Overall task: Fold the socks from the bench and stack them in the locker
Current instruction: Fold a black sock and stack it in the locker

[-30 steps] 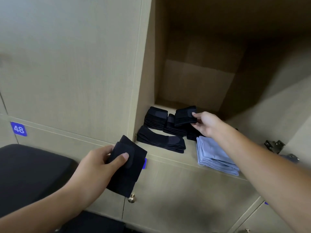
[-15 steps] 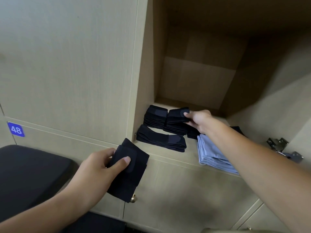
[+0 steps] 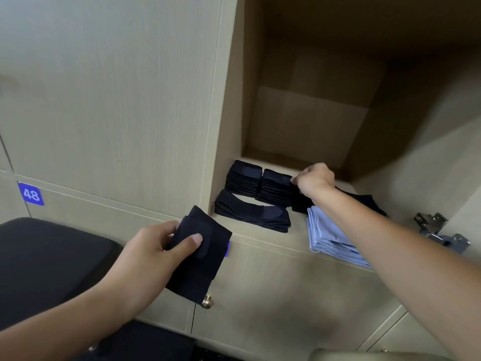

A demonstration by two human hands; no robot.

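Open locker [image 3: 299, 238] holds black sock stacks [image 3: 276, 188] at rear-left and light blue socks [image 3: 330, 238] at front. Right hand [image 3: 315, 178] pinches the top sock of one black stack; left hand [image 3: 156, 251] grips a folded black sock [image 3: 200, 259] outside, below the locker's left edge.

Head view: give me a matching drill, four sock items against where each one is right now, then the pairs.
Things:
1. folded black sock in the left hand
2. folded black sock pinched by the right hand
3. light blue folded socks
4. long flat black socks

Places:
A. locker shelf, front right, under the right forearm
B. outside the locker, in front of the lower door
C. locker shelf, front left
D. top of the middle black stack at the back of the shelf

Pairs: 1-B, 2-D, 3-A, 4-C
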